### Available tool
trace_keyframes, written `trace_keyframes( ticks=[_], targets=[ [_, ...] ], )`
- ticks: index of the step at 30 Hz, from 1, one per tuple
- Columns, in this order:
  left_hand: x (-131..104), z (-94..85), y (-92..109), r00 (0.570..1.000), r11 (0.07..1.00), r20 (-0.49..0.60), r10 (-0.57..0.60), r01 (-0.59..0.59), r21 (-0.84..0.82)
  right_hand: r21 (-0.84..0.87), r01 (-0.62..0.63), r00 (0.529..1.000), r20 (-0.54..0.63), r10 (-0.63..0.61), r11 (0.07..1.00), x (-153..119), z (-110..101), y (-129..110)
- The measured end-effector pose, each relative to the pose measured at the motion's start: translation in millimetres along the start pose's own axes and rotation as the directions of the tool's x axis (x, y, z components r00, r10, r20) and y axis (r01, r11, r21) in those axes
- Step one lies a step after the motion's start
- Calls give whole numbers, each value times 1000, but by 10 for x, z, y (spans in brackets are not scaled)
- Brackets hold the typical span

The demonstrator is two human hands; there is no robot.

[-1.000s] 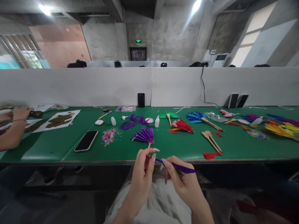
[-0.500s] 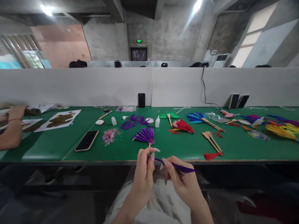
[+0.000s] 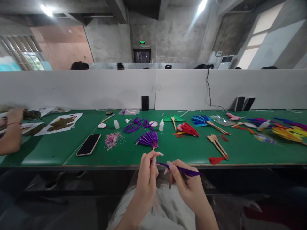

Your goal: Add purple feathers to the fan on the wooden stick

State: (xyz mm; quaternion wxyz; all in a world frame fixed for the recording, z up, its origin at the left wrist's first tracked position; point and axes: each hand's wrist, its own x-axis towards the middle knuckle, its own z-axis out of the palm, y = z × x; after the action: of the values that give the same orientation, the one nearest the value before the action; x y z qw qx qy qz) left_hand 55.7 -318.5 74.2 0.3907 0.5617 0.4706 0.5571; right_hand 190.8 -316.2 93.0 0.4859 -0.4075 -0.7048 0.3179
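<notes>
A narrow purple feather (image 3: 190,172) is pinched in my right hand (image 3: 185,183), its broad end pointing right and its thin end reaching toward my left hand (image 3: 147,175). The fingers of my left hand are closed at that thin end, just over the table's front edge; whether they also grip the handle of the purple feather fan (image 3: 148,139) is hard to tell. That fan lies spread on the green table (image 3: 187,153) right beyond my left fingertips. Loose purple feathers (image 3: 133,126) lie farther back, near a white-capped glue bottle (image 3: 161,125).
A phone (image 3: 88,144) and a heap of pink flakes (image 3: 112,140) lie to the left. Green, red and blue feather fans (image 3: 200,120) and wooden handles (image 3: 217,145) with red tassels lie to the right. Another person's arm (image 3: 11,134) rests at the far left.
My left thumb has shifted slightly left along the thin end of the feather. My right hand has barely moved.
</notes>
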Motion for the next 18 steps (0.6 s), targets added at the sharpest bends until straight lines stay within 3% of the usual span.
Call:
trace_keyframes(
  ticks=[10,18],
  targets=[
    [29,11,-43,998,981,21,58,-60,182,24,-32,994,-101,34,999,-11,51,27],
    [2,21,-60,998,986,35,53,-57,160,-9,7,995,-103,-8,1000,-13,49,12]
  ],
)
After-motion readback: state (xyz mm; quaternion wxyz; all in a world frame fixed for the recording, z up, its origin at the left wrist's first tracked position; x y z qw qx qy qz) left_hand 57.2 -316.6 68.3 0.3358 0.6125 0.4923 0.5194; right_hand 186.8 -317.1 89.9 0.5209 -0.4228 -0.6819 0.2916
